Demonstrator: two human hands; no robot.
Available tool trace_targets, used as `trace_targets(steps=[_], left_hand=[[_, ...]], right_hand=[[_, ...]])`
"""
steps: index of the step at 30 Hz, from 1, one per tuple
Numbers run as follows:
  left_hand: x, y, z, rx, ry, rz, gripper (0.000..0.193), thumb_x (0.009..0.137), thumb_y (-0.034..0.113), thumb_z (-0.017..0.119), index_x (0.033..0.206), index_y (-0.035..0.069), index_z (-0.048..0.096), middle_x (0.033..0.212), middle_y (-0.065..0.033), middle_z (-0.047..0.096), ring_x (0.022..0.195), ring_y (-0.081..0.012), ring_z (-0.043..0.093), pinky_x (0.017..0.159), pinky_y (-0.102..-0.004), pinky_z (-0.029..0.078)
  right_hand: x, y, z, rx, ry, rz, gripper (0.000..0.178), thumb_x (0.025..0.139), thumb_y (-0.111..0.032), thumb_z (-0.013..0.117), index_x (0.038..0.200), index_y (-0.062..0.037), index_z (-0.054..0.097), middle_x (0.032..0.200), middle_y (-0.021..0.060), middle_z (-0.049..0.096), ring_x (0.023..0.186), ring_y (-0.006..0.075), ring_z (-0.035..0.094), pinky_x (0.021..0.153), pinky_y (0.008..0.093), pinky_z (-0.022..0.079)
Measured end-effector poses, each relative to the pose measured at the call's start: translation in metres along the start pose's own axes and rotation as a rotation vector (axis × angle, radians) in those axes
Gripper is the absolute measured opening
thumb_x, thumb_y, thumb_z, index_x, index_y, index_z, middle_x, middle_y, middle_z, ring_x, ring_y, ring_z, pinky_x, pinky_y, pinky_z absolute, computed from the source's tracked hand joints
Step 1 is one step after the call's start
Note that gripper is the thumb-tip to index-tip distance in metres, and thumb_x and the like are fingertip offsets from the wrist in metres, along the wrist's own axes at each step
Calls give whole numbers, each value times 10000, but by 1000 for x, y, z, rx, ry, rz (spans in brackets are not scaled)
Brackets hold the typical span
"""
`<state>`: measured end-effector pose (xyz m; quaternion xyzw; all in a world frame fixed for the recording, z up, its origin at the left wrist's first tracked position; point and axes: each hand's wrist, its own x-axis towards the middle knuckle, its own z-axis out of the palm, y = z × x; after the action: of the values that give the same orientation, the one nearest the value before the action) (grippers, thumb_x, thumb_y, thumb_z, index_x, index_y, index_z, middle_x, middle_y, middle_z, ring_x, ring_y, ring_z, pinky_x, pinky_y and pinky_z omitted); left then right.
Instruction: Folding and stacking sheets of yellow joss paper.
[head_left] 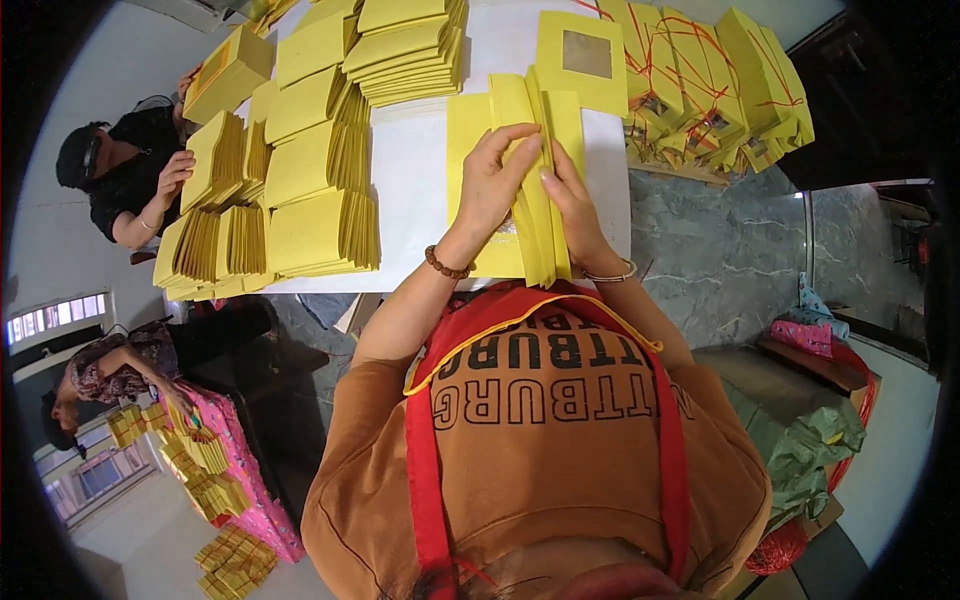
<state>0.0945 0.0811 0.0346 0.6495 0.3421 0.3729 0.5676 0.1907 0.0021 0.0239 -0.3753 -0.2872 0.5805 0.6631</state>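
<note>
At the front edge of the white table, my left hand (492, 182) has its thumb and fingers closed on the raised fold of a folded yellow paper piece (541, 240). My right hand (575, 205) grips the same fold from its right side, thumb against the paper. The piece stands up in narrow pleats and lies over wider yellow paper (465, 125). A shiny patch shows partly under my left wrist. Just beyond my hands lies a flat yellow sheet (555, 75) with a grey square window.
Stacks of folded yellow paper (318, 225) fill the table's left side. Yellow bundles tied with red string (690, 75) stand at the back right. One person (130, 180) handles stacks at the left; another works at a pink-covered table (235, 440). Green sacking (800, 440) lies at right.
</note>
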Motion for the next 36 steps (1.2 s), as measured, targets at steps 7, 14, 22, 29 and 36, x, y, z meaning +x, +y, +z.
trace_targets(steps=[7, 14, 22, 29, 36], left_hand=[[2, -1, 1, -63, -5, -45, 292, 779, 200, 667, 969, -13, 604, 939, -93, 584, 865, -140, 552, 738, -245, 444], [2, -5, -2, -41, -36, -27, 239, 840, 153, 608, 1022, 7, 556, 873, -26, 577, 713, -47, 516, 583, -179, 429], [-4, -5, -5, -165, 23, -150, 181, 821, 96, 532, 977, 6, 549, 821, -36, 510, 642, -82, 455, 545, -229, 379], [-4, 5, 0, 37, 130, 134, 217, 818, 58, 471, 1008, 8, 563, 844, -50, 540, 663, -97, 465, 578, -242, 393], [-1, 5, 2, 10, 44, -3, 264, 793, 180, 653, 973, -2, 589, 940, -83, 587, 861, -128, 541, 739, -249, 441]], right_hand=[[-1, -2, 0, -43, -17, 17, 584, 913, -182, 392, 1390, 5, 111, 1424, 105, 187, 1306, 172, 185, 1046, 272, 176], [-2, -3, 0, -2, -4, 24, 567, 919, -175, 370, 1395, -4, 113, 1425, 100, 194, 1306, 171, 189, 1046, 271, 177], [-3, -11, 4, 176, -31, 66, 528, 924, -171, 366, 1386, -14, 163, 1339, 80, 321, 1188, 155, 354, 980, 265, 293], [0, 3, 0, 2, -32, -41, 583, 901, -115, 439, 1384, 8, 137, 1362, 96, 291, 1210, 144, 322, 988, 257, 282], [-1, -1, 2, -1, -55, -75, 594, 897, -102, 445, 1385, 8, 126, 1380, 94, 258, 1240, 143, 281, 1003, 256, 260]])
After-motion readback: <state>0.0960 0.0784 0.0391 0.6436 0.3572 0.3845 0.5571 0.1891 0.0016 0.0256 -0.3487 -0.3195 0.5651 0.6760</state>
